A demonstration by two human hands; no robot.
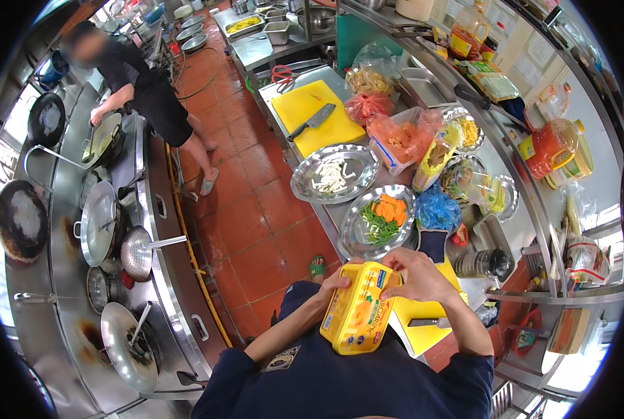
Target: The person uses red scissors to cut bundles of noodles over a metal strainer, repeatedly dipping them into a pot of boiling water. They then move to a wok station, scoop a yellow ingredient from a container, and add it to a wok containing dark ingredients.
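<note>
A yellow plastic margarine tub [355, 309] is between my hands, close to my chest. My left hand [338, 283] grips its left side near the top corner. Fingers of my right hand [409, 275] are on its upper right edge, with the thumb against the side. Just beyond lies an oval metal platter [347, 230] with cut green stalks and orange carrot slices [390, 209]. Another platter [304, 183] holds pale white strips. Under my right forearm, a knife [428, 322] rests on a yellow cutting board [422, 340].
A cleaver [320, 119] lies on another yellow board [338, 99], near red-handled scissors [281, 74]. Bagged food and a blue plastic bag [438, 208] crowd the counter. Left stands a stove with woks [98, 224]; a person [139, 86] works at its far end.
</note>
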